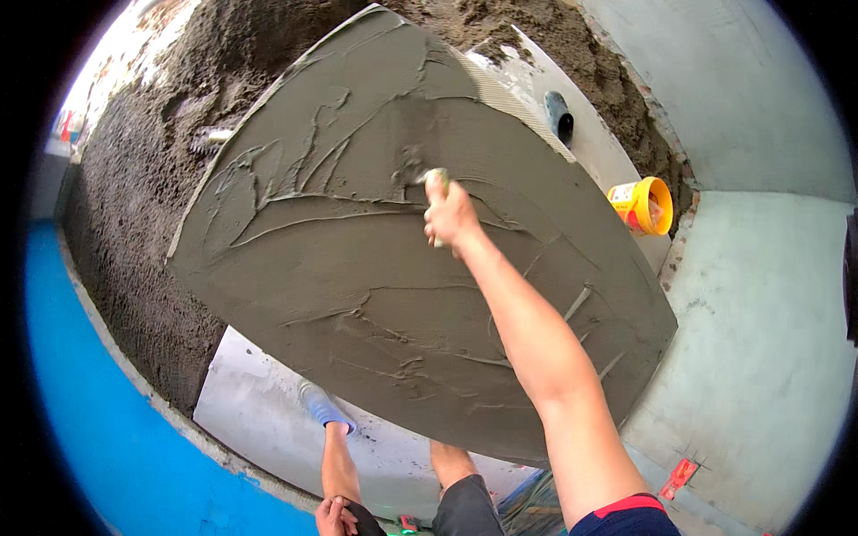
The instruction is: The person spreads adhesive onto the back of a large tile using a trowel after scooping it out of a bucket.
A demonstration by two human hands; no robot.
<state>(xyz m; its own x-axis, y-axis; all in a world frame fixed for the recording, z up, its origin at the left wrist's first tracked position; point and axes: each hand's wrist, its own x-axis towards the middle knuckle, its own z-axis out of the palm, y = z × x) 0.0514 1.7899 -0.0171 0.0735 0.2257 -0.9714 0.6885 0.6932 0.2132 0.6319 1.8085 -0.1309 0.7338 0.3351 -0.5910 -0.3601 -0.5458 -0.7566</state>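
Note:
A large slab (pixel 500 295) thickly coated with wet grey mortar fills the middle, its ribbed edge showing at the upper right. My right hand (pixel 450 214) is closed on the pale greenish handle of a trowel (pixel 436 179) over the coat. Mortar and blur hide most of the trowel's blade. Curved ridges and smoothed bands mark the mortar around it. At the lower edge my left hand (pixel 335 516) rests by my knee with its fingers curled in and nothing visible in them. My left foot wears a blue-grey shoe (pixel 326 406), set on a pale slab below the coated one.
Rough dark mortar bed (pixel 134 241) borders the left. A yellow bucket (pixel 652 205) lies tipped at the right, near a dark blue-grey rounded object (pixel 559 116). A tool with a pale handle (pixel 214 137) lies by the slab's left edge. A red device (pixel 679 478) is at lower right.

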